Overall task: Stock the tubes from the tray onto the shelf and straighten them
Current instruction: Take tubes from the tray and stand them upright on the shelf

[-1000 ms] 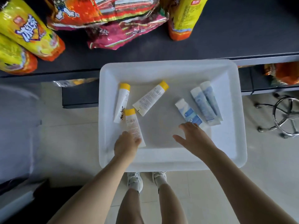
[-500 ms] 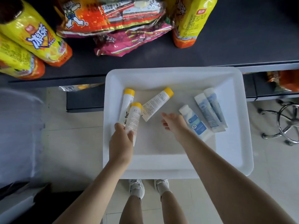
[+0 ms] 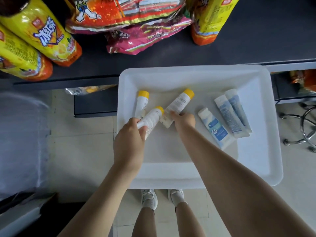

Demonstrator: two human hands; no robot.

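A white tray [image 3: 256, 159] sits below the dark shelf [image 3: 256, 40]. My left hand [image 3: 130, 142] is shut on a white tube with a yellow cap [image 3: 153, 118], lifted above the tray floor. My right hand [image 3: 184, 121] closes its fingers on the lower end of a second yellow-capped tube [image 3: 180, 104] that lies slanted in the tray. A third yellow-capped tube [image 3: 142, 103] lies at the tray's left, partly hidden. On the right lie three white-and-blue tubes: one alone [image 3: 214, 129] and a pair [image 3: 230, 113] side by side.
Yellow drink bottles [image 3: 44, 35] lie at the shelf's left, snack bags [image 3: 130, 19] in the middle, another yellow bottle [image 3: 210, 19] further right. A chrome stool base [image 3: 306, 129] stands on the tiled floor at right. My legs and shoes show below the tray.
My left hand picked a yellow-capped tube off the tray floor and raised it. My right hand moved left from the blue tube to the slanted yellow-capped tube and closed on its end.
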